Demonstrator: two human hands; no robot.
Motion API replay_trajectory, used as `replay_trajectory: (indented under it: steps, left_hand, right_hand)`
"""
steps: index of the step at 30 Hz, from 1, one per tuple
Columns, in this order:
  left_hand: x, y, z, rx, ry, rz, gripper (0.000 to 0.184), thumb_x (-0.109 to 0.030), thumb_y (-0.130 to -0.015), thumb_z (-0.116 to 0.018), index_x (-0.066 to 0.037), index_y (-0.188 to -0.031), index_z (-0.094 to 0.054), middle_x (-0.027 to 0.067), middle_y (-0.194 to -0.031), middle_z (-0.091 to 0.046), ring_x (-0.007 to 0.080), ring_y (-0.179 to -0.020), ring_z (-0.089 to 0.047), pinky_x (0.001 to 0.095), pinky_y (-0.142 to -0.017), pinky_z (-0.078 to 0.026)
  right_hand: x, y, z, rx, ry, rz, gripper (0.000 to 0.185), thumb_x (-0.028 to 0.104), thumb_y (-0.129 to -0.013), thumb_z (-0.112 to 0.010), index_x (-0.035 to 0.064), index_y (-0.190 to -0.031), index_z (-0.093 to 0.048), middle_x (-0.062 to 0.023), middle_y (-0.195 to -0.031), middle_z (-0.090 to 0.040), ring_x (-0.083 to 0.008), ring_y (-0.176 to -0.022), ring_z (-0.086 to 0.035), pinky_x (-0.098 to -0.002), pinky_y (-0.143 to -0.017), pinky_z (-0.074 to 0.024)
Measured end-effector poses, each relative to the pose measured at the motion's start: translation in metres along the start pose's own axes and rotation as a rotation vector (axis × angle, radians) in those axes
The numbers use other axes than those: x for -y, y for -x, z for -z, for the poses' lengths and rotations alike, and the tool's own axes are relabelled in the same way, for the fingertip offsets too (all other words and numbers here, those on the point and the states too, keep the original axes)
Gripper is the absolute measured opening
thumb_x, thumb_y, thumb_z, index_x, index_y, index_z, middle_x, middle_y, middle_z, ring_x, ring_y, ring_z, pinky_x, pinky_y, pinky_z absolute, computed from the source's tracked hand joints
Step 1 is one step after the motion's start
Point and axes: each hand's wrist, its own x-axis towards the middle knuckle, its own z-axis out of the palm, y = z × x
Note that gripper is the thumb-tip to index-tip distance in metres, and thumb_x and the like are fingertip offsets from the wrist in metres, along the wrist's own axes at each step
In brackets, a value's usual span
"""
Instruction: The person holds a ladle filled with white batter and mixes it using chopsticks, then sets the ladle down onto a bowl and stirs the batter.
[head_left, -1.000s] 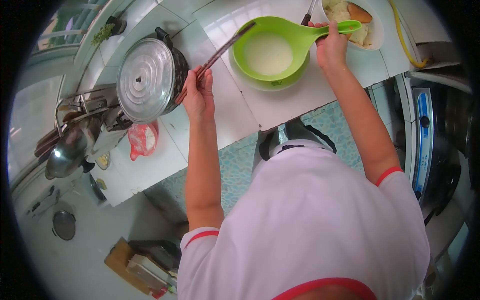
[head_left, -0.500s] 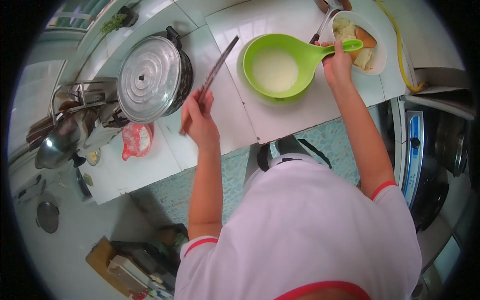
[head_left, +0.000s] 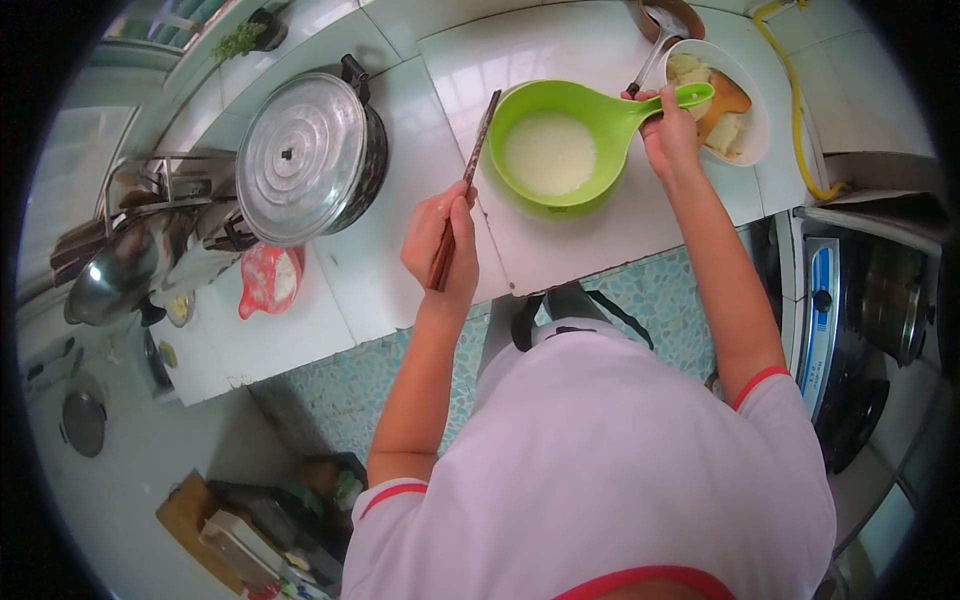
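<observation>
A green bowl [head_left: 550, 150] with a long handle holds a pale, milky liquid and rests on the white tiled counter [head_left: 540, 252]. My right hand [head_left: 670, 135] grips the end of its handle, beside a white bowl [head_left: 761, 135] of bread-like pieces. Dark brown chopsticks [head_left: 470, 170] are in my left hand [head_left: 441, 245], closed round their lower part. They point up and slightly right, their tips close to the green bowl's left rim and outside the liquid.
Left on the counter stands a lidded pot [head_left: 300, 160], with a red scoop [head_left: 270, 280] of white powder below it. A ladle [head_left: 655, 50] lies at the back right, near a yellow hose [head_left: 795, 100]. A stove [head_left: 822, 320] is at the right.
My left hand has moved right, away from the pot and toward the green bowl, and the chopsticks now stand more upright. My right hand still holds the handle.
</observation>
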Motion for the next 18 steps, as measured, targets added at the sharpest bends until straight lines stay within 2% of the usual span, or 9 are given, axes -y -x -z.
replay_trajectory:
  steps: [1, 2, 5, 6, 10, 14, 17, 18]
  left_hand:
    - [0.005, -0.002, -0.001, 0.007, -0.022, -0.031, 0.013, 0.002, -0.084, -0.055, 0.005, -0.094, -0.063, 0.0121, -0.085, -0.065, 0.0186, -0.075, -0.063, 0.0277, -0.069, -0.050]
    - [0.008, -0.005, -0.005, 0.030, -0.101, -0.155, 0.014, 0.002, -0.084, -0.056, 0.004, -0.096, -0.063, 0.0132, -0.087, -0.065, 0.0195, -0.075, -0.063, 0.0280, -0.069, -0.050]
    - [0.000, -0.011, -0.024, 0.176, -0.089, -0.313, 0.015, 0.002, -0.082, -0.057, 0.002, -0.095, -0.064, 0.0138, -0.087, -0.065, 0.0203, -0.076, -0.064, 0.0275, -0.070, -0.050]
    - [-0.012, -0.011, -0.028, 0.226, -0.027, -0.275, 0.015, 0.004, -0.080, -0.059, 0.001, -0.093, -0.065, 0.0133, -0.086, -0.066, 0.0215, -0.077, -0.064, 0.0271, -0.070, -0.050]
    - [-0.007, -0.012, -0.016, 0.068, -0.056, -0.155, 0.013, 0.006, -0.079, -0.059, 0.002, -0.090, -0.064, 0.0121, -0.084, -0.066, 0.0216, -0.074, -0.063, 0.0275, -0.071, -0.050]
    - [-0.002, -0.006, -0.007, 0.236, -0.039, -0.256, 0.013, 0.004, -0.083, -0.055, 0.003, -0.091, -0.065, 0.0108, -0.081, -0.066, 0.0178, -0.072, -0.063, 0.0276, -0.069, -0.049]
    - [-0.021, -0.005, 0.012, 0.385, -0.017, -0.017, 0.013, -0.001, -0.086, -0.053, 0.003, -0.091, -0.064, 0.0112, -0.080, -0.066, 0.0173, -0.071, -0.064, 0.0275, -0.068, -0.049]
    - [-0.021, -0.015, 0.021, 0.344, 0.069, 0.093, 0.019, -0.009, -0.090, -0.050, 0.005, -0.091, -0.063, 0.0118, -0.078, -0.066, 0.0174, -0.070, -0.064, 0.0275, -0.068, -0.050]
  right_hand:
    - [0.001, -0.001, 0.000, 0.022, 0.012, -0.014, 0.024, 0.019, -0.097, -0.038, -0.0041, -0.091, -0.042, -0.0127, -0.088, -0.050, -0.0291, -0.085, -0.057, -0.0441, -0.086, -0.0505]
    - [0.002, -0.004, -0.001, 0.044, 0.016, -0.020, 0.023, 0.019, -0.097, -0.039, -0.0035, -0.091, -0.043, -0.0126, -0.088, -0.051, -0.0297, -0.088, -0.057, -0.0440, -0.088, -0.0487]
    - [0.002, -0.012, -0.001, 0.091, 0.030, -0.042, 0.022, 0.018, -0.096, -0.040, -0.0023, -0.090, -0.045, -0.0123, -0.088, -0.053, -0.0311, -0.094, -0.056, -0.0437, -0.093, -0.0449]
    - [0.000, -0.016, -0.001, 0.098, 0.032, -0.048, 0.022, 0.018, -0.096, -0.041, -0.0021, -0.090, -0.045, -0.0122, -0.088, -0.053, -0.0310, -0.094, -0.056, -0.0437, -0.093, -0.0447]
    - [0.003, -0.026, -0.004, 0.208, 0.086, -0.054, 0.023, 0.019, -0.096, -0.040, -0.0037, -0.093, -0.043, -0.0124, -0.089, -0.049, -0.0278, -0.091, -0.056, -0.0436, -0.086, -0.0493]
    - [0.005, -0.035, -0.010, 0.244, 0.104, -0.097, 0.023, 0.020, -0.095, -0.042, -0.0029, -0.094, -0.043, -0.0135, -0.092, -0.050, -0.0276, -0.090, -0.056, -0.0430, -0.086, -0.0489]
    - [0.006, -0.043, -0.013, 0.294, 0.152, -0.114, 0.024, 0.022, -0.095, -0.045, -0.0016, -0.096, -0.044, -0.0136, -0.094, -0.052, -0.0285, -0.092, -0.056, -0.0417, -0.088, -0.0477]
    - [0.006, -0.046, -0.018, 0.279, 0.154, -0.136, 0.023, 0.022, -0.094, -0.046, -0.0007, -0.097, -0.045, -0.0126, -0.093, -0.053, -0.0285, -0.094, -0.056, -0.0409, -0.089, -0.0468]
